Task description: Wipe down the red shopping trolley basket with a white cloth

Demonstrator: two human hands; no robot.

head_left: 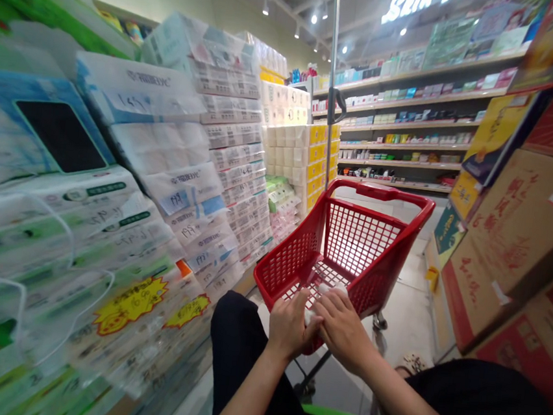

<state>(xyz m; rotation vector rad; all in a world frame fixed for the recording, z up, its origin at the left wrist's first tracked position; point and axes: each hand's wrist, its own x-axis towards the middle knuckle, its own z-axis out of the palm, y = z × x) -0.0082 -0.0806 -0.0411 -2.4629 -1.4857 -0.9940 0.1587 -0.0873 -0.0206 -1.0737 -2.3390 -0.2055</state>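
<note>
My left hand (288, 326) is closed, its thumb and fingers pinching a soft white crumpled thing (310, 316), perhaps tissue or cloth. Right beside it, my right hand (345, 331) has its fingers curled over the same white thing, part of which shows beyond the knuckles. Both hands meet above my lap, in front of the near end of a red shopping cart (290, 267). Through its perforated basket the floor shows, and no goods are visible inside. My fingers cover most of the white thing, so its exact kind is unclear.
Stacked tissue packs (233, 145) rise on the left, with a dark-screened phone (63, 137) and a white cable (23, 300) on the nearer ones. Cardboard boxes (518, 237) line the right. Beyond a glass door with a handle (338, 106) stand product shelves (406, 125).
</note>
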